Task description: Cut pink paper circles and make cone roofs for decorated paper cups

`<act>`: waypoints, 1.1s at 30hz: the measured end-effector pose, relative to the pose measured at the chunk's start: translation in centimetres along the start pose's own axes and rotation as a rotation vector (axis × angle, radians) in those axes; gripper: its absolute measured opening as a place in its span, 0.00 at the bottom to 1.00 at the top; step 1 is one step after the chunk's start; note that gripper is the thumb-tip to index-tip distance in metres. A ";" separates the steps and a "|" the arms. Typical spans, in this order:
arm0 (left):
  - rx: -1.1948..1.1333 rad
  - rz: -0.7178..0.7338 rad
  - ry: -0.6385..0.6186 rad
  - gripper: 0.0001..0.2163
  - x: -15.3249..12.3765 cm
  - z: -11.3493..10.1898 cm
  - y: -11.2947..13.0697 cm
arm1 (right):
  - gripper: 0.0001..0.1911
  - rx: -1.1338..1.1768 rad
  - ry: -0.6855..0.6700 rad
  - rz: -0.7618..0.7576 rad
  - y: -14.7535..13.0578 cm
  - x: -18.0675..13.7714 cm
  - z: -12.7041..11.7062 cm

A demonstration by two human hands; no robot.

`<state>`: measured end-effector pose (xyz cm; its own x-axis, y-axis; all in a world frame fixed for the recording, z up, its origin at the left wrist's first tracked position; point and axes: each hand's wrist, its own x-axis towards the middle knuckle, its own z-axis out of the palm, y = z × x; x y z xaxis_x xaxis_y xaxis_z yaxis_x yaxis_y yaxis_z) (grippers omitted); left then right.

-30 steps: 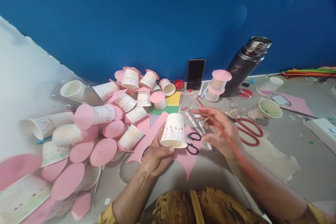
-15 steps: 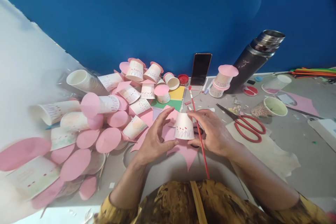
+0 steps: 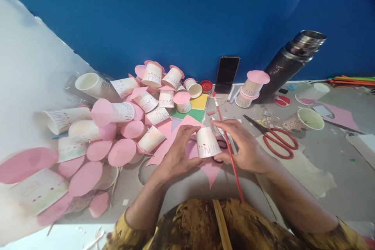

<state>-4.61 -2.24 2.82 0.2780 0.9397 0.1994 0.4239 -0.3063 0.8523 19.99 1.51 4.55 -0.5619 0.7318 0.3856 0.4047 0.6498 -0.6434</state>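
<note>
A white paper cup, upside down and slightly tilted, is between my two hands. Red dots and purple zigzag strokes run round its lower part. My left hand grips its left side, with the fingers by the narrow base and the thumb by the rim. On the other side, my right hand has its fingertips at the cup and holds a red paintbrush, whose red-tipped bristles point away from me. Pink paper and dark scissor handles, partly hidden, lie beneath.
Decorated cups with pink paper discs are heaped at left, near stacked plain cups. Red-handled scissors, a speckled cup and a dark flask stand or lie at right. A phone leans against the blue wall, beside red paint.
The cup has tilted, its rim swinging to the right, and both hands have shifted slightly with it. The brush has turned a little. The whole view has moved slightly.
</note>
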 end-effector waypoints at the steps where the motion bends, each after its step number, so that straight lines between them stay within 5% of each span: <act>1: 0.026 0.007 0.033 0.34 0.0 0.0 0.0 | 0.32 0.035 0.061 0.000 -0.1 -0.1 -0.4; 4: 0.084 0.027 0.103 0.33 0.1 0.0 0.0 | 0.18 0.204 0.282 -0.041 -0.2 -0.6 -1.2; 10: 0.097 -0.010 0.134 0.32 0.1 0.2 -0.1 | 0.14 0.374 0.538 -0.016 0.0 -1.4 -1.2; 14: 0.089 -0.017 0.152 0.34 0.0 0.1 -0.2 | 0.12 0.415 0.480 0.090 -0.2 -1.7 -1.0; 33: 0.044 -0.019 0.137 0.33 0.0 0.2 -0.1 | 0.12 0.357 0.359 0.081 0.2 -1.7 -0.9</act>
<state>-4.52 -2.26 2.63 0.1505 0.9564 0.2504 0.4662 -0.2920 0.8351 21.64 0.58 4.40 -0.2303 0.8420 0.4878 0.1298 0.5234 -0.8421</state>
